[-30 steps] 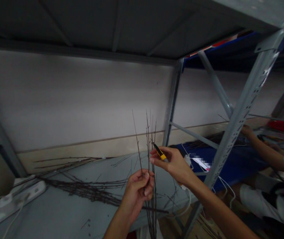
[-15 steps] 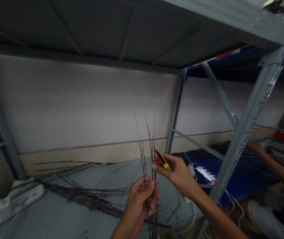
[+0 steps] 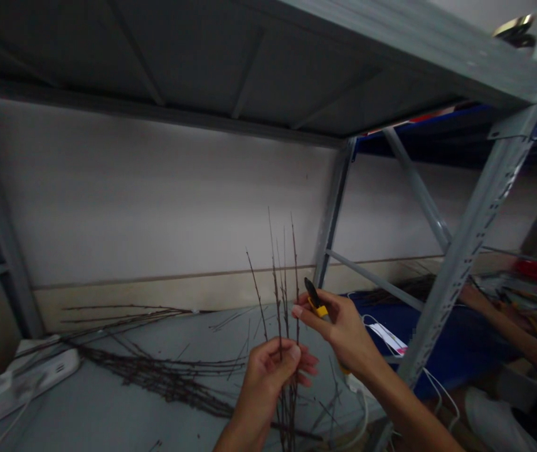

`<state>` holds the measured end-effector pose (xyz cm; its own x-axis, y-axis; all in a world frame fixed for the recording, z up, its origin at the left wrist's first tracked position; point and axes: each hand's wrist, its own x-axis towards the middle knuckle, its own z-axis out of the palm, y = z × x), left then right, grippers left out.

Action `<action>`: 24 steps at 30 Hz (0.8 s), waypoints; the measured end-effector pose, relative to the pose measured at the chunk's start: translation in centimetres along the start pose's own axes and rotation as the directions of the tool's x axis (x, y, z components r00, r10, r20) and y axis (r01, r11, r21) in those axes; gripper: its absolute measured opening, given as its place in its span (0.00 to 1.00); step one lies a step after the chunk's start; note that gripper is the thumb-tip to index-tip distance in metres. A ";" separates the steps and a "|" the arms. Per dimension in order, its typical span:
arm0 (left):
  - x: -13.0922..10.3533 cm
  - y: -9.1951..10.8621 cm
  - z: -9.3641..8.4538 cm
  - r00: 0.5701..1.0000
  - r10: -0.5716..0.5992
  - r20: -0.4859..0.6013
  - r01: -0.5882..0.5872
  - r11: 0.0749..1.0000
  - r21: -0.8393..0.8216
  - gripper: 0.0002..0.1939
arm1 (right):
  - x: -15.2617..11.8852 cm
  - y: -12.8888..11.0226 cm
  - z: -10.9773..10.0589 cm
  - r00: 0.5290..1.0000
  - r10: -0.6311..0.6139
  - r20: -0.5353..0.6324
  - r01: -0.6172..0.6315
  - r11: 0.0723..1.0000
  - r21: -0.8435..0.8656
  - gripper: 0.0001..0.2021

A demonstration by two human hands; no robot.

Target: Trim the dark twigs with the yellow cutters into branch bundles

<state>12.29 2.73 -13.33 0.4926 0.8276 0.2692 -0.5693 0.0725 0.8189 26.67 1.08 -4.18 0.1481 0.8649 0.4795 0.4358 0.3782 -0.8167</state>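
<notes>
Several thin dark twigs (image 3: 277,301) stand upright in my left hand (image 3: 273,373), thumb and index finger pinching them while the other fingers are partly spread. Just above and to the right, my right hand (image 3: 339,320) holds a yellow and black cutter (image 3: 317,302), its dark tip pointing up and left. The thumb and index fingertip of that hand are at the rightmost twig. A large pile of dark twigs (image 3: 169,383) lies on the grey shelf (image 3: 108,417) to the left of my hands.
A white power strip (image 3: 37,383) lies at the left. Overhead is a grey shelf board (image 3: 155,56), and a metal post (image 3: 466,238) rises at the right. Beyond it are another person's arms (image 3: 508,320), a blue surface (image 3: 461,339) and white cables (image 3: 438,392).
The held twigs have fanned apart, one leaning left. My left hand's outer fingers have spread more. My right hand has shifted slightly right, with the cutter.
</notes>
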 end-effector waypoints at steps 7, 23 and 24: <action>1.9 0.8 1.2 0.995 0.049 -0.091 -0.052 0.998 -0.031 0.13 | -0.2 -0.3 -0.7 0.997 -0.036 0.066 0.045 0.990 -0.137 0.14; 1.5 0.7 0.9 0.986 0.032 -0.162 -0.035 0.999 -0.013 0.14 | -0.6 -1.9 -4.2 0.854 -0.337 0.397 0.438 0.055 -0.897 0.22; 1.4 0.7 0.9 0.986 0.033 -0.165 -0.036 0.999 -0.012 0.14 | -0.7 -1.9 -4.1 0.848 -0.343 0.404 0.442 0.038 -0.896 0.22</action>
<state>13.16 3.47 -11.93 0.3582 0.9099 0.2093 -0.5942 0.0493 0.8028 29.36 -1.55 -1.65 -0.3825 0.7374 0.5567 0.8777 0.1016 0.4684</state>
